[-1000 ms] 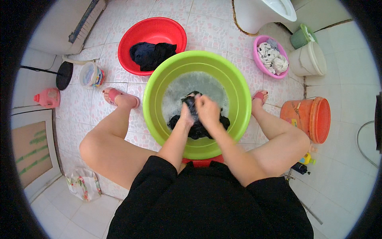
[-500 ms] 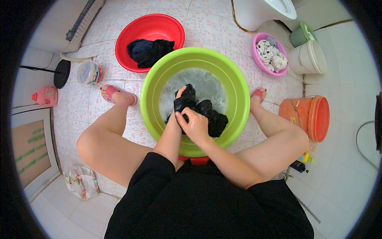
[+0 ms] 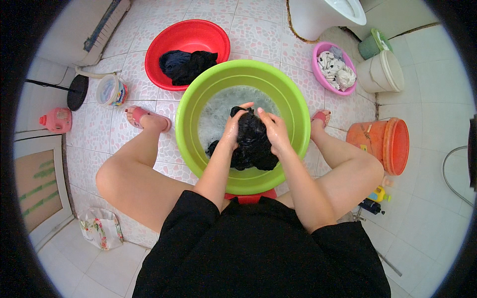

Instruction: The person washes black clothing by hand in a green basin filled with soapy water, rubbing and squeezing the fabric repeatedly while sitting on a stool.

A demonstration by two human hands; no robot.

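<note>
A bundle of wet black cloth (image 3: pixel 252 136) is between my two hands, over the near half of a large green basin (image 3: pixel 293 89). My left hand (image 3: pixel 233 126) curls round the bundle's left side, its fingers reaching over the top. On the opposite side my right hand (image 3: pixel 274 131) grips the cloth, thumb toward the top and fingers partly hidden behind it. Lower folds of the cloth hang into cloudy, sudsy water (image 3: pixel 211 111). The garment's kind cannot be made out.
A red basin (image 3: pixel 164 42) with dark clothes stands beyond the green one. To the right are a pink basin (image 3: pixel 318 74) of white laundry, a white bucket (image 3: pixel 372 74) and an orange bucket (image 3: pixel 370 139). A small tub (image 3: pixel 107 89) stands left, near my foot.
My left hand has slipped out from under the black cloth that covered it. My right hand has left my left wrist area and moved right, and both hands now clasp the bunched cloth.
</note>
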